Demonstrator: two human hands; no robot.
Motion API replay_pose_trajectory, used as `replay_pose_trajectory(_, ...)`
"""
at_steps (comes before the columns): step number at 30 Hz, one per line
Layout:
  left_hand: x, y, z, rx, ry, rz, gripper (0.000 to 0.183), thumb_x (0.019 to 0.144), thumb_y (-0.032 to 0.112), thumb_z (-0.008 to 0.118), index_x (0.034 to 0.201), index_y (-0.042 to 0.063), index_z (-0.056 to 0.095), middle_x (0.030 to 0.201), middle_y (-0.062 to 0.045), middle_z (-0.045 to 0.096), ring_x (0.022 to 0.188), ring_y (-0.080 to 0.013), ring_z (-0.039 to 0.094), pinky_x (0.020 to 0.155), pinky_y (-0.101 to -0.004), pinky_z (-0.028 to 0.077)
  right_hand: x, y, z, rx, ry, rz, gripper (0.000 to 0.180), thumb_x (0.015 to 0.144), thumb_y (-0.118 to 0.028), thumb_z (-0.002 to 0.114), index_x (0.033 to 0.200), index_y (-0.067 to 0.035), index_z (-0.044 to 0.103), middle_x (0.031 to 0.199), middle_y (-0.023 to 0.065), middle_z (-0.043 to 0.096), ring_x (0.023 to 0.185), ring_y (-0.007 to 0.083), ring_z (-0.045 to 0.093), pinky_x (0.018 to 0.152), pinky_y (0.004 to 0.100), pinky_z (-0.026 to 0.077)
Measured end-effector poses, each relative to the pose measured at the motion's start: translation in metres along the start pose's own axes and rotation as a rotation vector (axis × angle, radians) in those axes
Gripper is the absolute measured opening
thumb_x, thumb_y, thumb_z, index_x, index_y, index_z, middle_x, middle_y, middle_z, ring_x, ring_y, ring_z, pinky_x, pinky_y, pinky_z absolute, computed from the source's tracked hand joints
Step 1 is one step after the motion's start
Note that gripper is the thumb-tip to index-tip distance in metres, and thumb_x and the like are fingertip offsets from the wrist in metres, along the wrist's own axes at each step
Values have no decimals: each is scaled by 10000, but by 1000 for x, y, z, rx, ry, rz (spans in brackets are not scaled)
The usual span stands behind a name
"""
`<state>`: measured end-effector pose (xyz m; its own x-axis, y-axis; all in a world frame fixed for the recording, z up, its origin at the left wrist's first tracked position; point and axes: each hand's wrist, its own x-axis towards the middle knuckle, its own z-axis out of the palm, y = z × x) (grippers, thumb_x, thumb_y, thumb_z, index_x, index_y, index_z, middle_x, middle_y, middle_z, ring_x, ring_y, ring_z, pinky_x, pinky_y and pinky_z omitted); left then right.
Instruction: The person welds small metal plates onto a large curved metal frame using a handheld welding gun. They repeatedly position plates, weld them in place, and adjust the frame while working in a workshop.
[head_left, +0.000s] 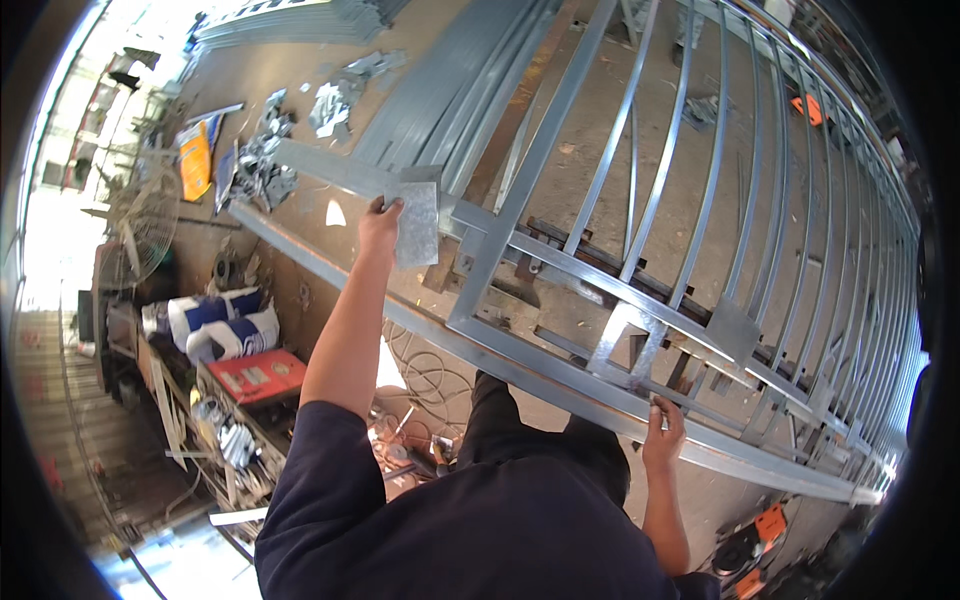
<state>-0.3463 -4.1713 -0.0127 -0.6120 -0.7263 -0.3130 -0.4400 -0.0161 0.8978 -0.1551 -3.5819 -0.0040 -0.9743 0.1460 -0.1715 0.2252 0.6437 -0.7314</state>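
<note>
My left hand (382, 221) pinches the left edge of a flat rectangular metal plate (418, 225), and a second plate shows partly behind its top edge. Below and right of the plate lies the corner of a welded metal frame (484, 277) with many parallel square tubes. My right hand (664, 429) is at the frame's near rail, fingers bent, at a long steel bar (555, 382); whether it grips anything cannot be told. Another small metal plate (733, 330) rests on the frame's lower rails at the right.
Long metal profiles (450, 82) lie stacked beyond the frame. Metal scraps (262, 165) are heaped at the left, near a standing fan (142, 232). A red box (259, 375) sits on a cluttered bench. A cable (427, 375) coils on the floor by my legs.
</note>
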Motion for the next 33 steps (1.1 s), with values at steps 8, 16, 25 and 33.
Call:
replay_pose_trajectory(8,65,-17,31,589,48,377,707,807,243,804,1429,18,555,1343,-205,632,1259,-349,595,1062,-426,467,-63,-57,64,133,59,207,217,997,-148,660,1154,-11,717,1087,112,743,1008,212,691,890,340,527)
replay_pose_trajectory(16,-29,-64,-64,521,176,486,493,846,201,741,1297,39,626,1281,-229,611,1205,-424,566,1026,-499,457,-38,-147,100,135,-111,56,191,988,-112,667,1135,5,703,1057,107,734,979,191,675,892,328,528)
replay_pose_trajectory(25,-274,-238,-188,532,-30,-463,515,908,399,638,1359,150,632,1377,-161,617,1275,-368,590,1075,-488,465,6,-218,161,228,-798,-130,184,1047,-155,606,1138,-18,690,717,-15,588,610,53,527,557,237,432)
replay_pose_trajectory(33,-554,-381,-157,-10,519,-1049,544,826,370,700,1277,66,705,1204,-189,729,1105,-337,706,966,-419,555,3,-236,216,17,-1239,-528,395,1071,-317,569,784,-49,616,631,-21,524,521,55,468,491,241,379)
